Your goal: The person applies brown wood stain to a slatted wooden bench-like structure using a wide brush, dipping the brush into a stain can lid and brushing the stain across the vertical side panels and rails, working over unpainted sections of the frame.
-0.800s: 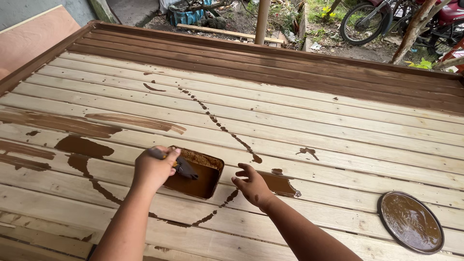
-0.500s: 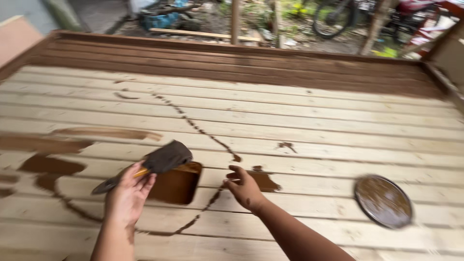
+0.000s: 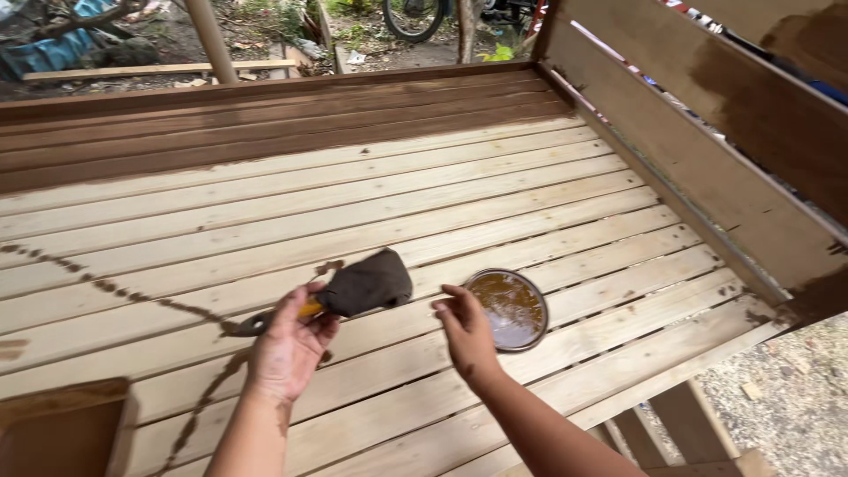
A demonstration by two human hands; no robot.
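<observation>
Since the earlier frames the view has swung rightward: the rectangular stain container, then between the hands, now sits at the lower left corner, and the round lid has come in just beside the right hand.

Nearest, the left hand is closed around the yellow handle of a wide paintbrush, whose dark, stain-loaded bristles point right and hang just above the bare slats. The right hand holds nothing, fingers loosely spread, its fingertips near the lid's rim but apparently not touching it. The lid lies flat on the slatted platform, a pool of brown stain in it.

A dribbled line of stain crosses the pale boards to the left. Farther off, the back slats are already dark brown, and the raised side rail on the right is only partly coated.

Risk, as I judge it: the loaded bristles may drip fresh blotches onto raw wood, and a careless nudge from the free hand could tip the shallow lid and spill its stain through the gaps
</observation>
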